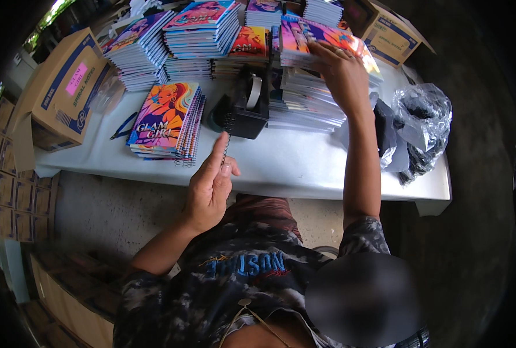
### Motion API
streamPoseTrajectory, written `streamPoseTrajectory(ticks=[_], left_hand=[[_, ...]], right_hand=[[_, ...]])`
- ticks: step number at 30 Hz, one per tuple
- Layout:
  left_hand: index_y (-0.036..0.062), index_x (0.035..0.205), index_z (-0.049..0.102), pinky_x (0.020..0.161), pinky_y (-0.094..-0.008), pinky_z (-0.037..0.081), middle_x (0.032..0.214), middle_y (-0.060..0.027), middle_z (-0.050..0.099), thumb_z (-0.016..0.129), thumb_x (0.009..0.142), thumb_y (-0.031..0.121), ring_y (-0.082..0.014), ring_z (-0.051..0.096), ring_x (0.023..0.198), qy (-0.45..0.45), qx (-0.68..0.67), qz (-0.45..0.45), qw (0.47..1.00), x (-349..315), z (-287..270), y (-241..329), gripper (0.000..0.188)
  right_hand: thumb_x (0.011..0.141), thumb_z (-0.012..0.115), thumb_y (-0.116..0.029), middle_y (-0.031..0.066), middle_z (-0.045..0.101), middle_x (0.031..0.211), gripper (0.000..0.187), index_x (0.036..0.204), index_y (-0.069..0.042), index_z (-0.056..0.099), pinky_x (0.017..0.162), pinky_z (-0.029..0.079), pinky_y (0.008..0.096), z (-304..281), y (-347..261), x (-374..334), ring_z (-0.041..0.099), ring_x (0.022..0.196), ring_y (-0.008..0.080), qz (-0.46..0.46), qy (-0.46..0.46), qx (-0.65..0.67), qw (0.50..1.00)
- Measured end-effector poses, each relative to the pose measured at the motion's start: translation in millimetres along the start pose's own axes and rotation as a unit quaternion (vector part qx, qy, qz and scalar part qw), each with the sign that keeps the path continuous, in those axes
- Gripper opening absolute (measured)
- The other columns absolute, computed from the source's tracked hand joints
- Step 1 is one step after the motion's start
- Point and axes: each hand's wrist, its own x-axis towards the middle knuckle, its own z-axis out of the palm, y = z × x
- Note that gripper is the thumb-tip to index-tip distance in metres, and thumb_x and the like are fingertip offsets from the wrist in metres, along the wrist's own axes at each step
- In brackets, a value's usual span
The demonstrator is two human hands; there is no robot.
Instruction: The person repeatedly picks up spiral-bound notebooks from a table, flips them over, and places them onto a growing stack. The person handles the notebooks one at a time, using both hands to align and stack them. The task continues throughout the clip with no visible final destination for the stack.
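Note:
My left hand [210, 188] is closed on a thin black spiral binding coil [228, 139], which stands upright along its extended index finger, above the table's front edge. My right hand [344, 72] reaches forward to a tall stack of loose-looking, coverless-edged pads [313, 101]. Its fingers lie across the colourful printed cover [295, 37] on top; the thumb is hard to make out. Left of the coil sits a short pile of spiral notebooks [165, 119] with an illustrated cover. Just beyond the coil stands a black tape dispenser [251, 113].
Taller stacks of spiral notebooks [203, 32] line the back of the white-covered table [304, 168]. A cardboard box [66, 90] stands at the left, another box [388, 35] at the back right. Clear plastic bags with black coils [423, 124] lie at the right edge. Blue-handled scissors [124, 127] lie beside the short pile.

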Motion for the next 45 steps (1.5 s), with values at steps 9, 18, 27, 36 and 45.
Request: streamPoseTrajectory(ticks=[9, 18, 27, 36, 45], left_hand=[[0.0044, 0.136, 0.024, 0.074, -0.0212, 0.035, 0.113, -0.0077, 0.04, 0.064, 0.078, 0.014, -0.0073, 0.043, 0.078, -0.005, -0.225, -0.126, 0.966, 18.4, -2.1, -36.2, 0.071], [-0.0023, 0.096, 0.058, 0.072, -0.0271, 0.044, 0.087, -0.0094, 0.063, 0.067, 0.075, 0.017, -0.013, 0.057, 0.078, -0.114, 0.089, -0.141, 0.979, 36.9, -29.1, -77.7, 0.03], [0.0021, 0.099, 0.06, 0.076, -0.0295, 0.044, 0.091, -0.0117, 0.064, 0.068, 0.073, 0.016, -0.021, 0.059, 0.081, -0.107, 0.027, -0.229, 0.967, 19.7, -19.5, -130.2, 0.031], [0.0069, 0.132, 0.033, 0.063, -0.0244, 0.042, 0.087, -0.0049, 0.054, 0.052, 0.086, 0.03, -0.0109, 0.049, 0.067, 0.062, 0.128, -0.148, 0.979, 40.1, -48.3, -65.3, 0.055], [0.0054, 0.131, 0.029, 0.049, -0.0176, 0.036, 0.069, -0.0004, 0.046, 0.042, 0.09, 0.019, -0.0044, 0.041, 0.057, -0.042, -0.09, -0.264, 0.959, 48.9, -57.0, -72.0, 0.046]], right_hand=[[0.079, 0.061, -0.006, 0.0125, 0.061, 0.096, 0.025, 0.103, 0.001, 0.055, 0.083, 0.044, 0.0308, -38.3, -117.0, -94.5, 0.058, 0.089, 0.0189, 0.12, 0.217, 0.679, 0.691], [0.068, 0.071, 0.0, 0.0084, 0.06, 0.09, 0.035, 0.097, 0.0, 0.052, 0.073, 0.046, 0.026, 24.5, -42.4, -159.9, 0.056, 0.082, 0.0147, 0.252, -0.043, 0.687, 0.68], [0.069, 0.071, -0.002, 0.0097, 0.062, 0.085, 0.023, 0.083, -0.002, 0.053, 0.076, 0.043, 0.0236, 46.7, -51.6, -146.9, 0.056, 0.084, 0.012, 0.234, -0.087, 0.709, 0.66], [0.076, 0.064, -0.004, 0.0053, 0.063, 0.089, 0.026, 0.102, 0.003, 0.061, 0.074, 0.044, 0.0216, 55.9, -51.8, -161.6, 0.055, 0.078, 0.0091, 0.284, -0.127, 0.636, 0.706], [0.074, 0.068, -0.006, 0.0037, 0.062, 0.089, 0.036, 0.107, 0.003, 0.057, 0.072, 0.044, 0.0206, 71.3, -53.9, -161.4, 0.054, 0.077, 0.0079, 0.295, -0.083, 0.637, 0.707]])
